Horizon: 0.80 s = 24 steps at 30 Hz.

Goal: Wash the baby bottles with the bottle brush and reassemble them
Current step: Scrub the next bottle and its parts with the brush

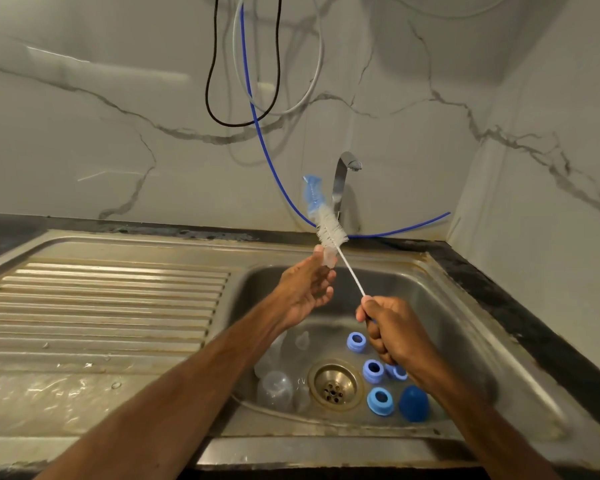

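Your right hand (pixel 392 327) is closed in a fist around the thin wire handle of the bottle brush (pixel 329 230), with the thumb and forefinger pinching the wire at the top of the fist. The brush points up and away from you, above the far edge of the sink (pixel 465 306). Its white bristles are lower on the wire and its blue sponge tip is at the top, in front of the faucet (pixel 342 181).

Your left hand (pixel 305 289) is raised over the far left part of the basin. Its fingertips pinch a small clear piece (pixel 329 258), possibly a teat, and the other fingers are loosely bent. The piece is just beside the white bristles; I cannot tell if they touch.

On the basin floor, the clear bottles (pixel 275 388) lie on their sides, left of the drain (pixel 335 384), toward the near left corner. Right of the drain there are four blue rings (pixel 373 370). One is farther back, two are in the middle, one of them partly hidden by your right wrist, and one is nearer to you. A dark blue cap (pixel 414 403) stands just beside the nearest ring, toward the near right corner.

The ribbed drainboard (pixel 101 306) is on the left of the basin and its near part is wet. A blue hose (pixel 274 168), a black cable (pixel 212 81) and a grey tube (pixel 312 84) hang on the marble wall behind the sink.
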{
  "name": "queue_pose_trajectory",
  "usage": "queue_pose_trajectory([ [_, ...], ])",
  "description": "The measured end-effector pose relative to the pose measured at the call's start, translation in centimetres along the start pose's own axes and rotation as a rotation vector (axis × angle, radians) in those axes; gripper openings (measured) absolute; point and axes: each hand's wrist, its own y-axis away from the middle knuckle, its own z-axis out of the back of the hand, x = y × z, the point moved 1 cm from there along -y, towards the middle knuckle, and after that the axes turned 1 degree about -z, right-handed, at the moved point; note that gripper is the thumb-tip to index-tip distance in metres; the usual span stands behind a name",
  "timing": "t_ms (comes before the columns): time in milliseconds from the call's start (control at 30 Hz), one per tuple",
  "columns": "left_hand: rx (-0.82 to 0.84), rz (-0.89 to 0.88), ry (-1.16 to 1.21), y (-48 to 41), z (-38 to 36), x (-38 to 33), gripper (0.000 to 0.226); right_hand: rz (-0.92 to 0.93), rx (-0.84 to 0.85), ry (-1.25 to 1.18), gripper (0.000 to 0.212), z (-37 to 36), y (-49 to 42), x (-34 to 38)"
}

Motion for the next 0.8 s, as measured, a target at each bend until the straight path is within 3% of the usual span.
queue_pose_trajectory([
  [333,-0.139,-0.029,0.146,-0.7,1.5,-0.7,0.028,0.165,-0.053,0.274,0.042,-0.3,0.1,-1.3],
  [500,-0.035,0.005,0.143,-0.3,0.8,-0.8,0.026,0.126,-0.04,0.189,0.04,0.4,-0.2,-1.0],
  [700,-0.117,-0.094,0.091,-1.0,2.2,-1.3,0.029,0.039,0.028,0.146,0.041,-0.2,0.3,-1.3],
  [800,-0.023,-0.101,0.066,-0.2,1.1,-1.0,0.024,0.055,-0.012,0.132,0.039,-0.1,0.0,-0.7],
])
